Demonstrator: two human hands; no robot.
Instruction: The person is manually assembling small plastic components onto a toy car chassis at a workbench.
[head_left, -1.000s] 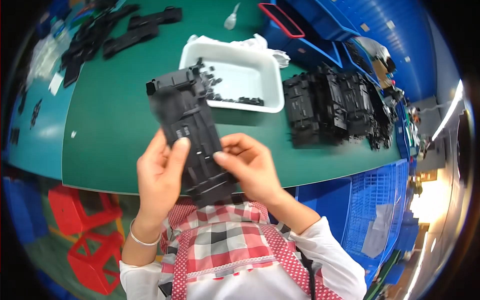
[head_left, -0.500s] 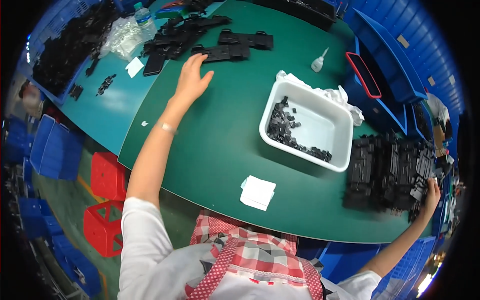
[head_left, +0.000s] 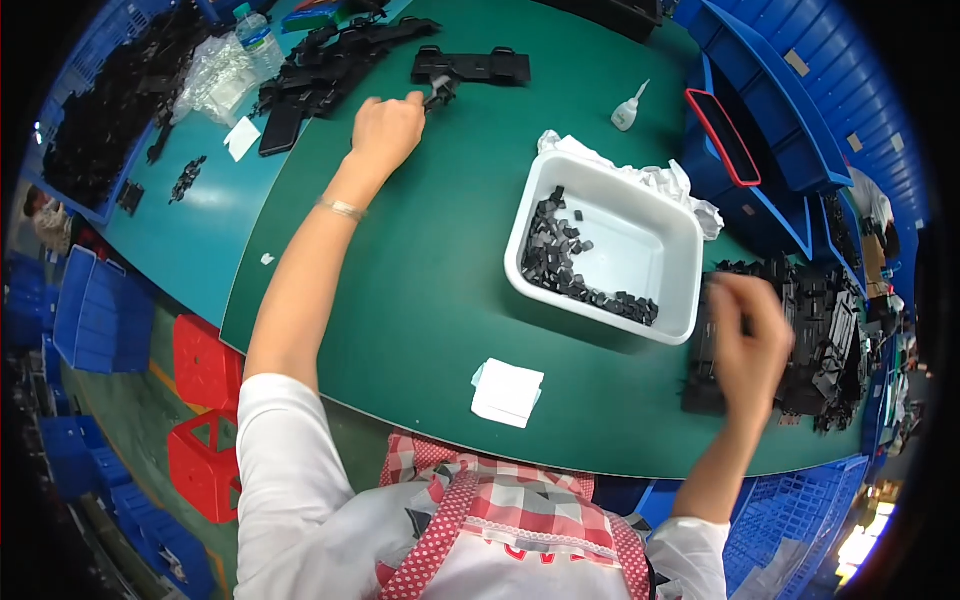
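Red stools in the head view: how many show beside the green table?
2. One red stool stands at the table's left edge, level with the person's upper arm; the other red stool is just below it, beside the shoulder. More may be hidden under the table.

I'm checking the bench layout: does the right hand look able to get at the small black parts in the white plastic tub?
Probably yes: the right hand hovers just beside the open white plastic tub, nothing covering the small black parts.
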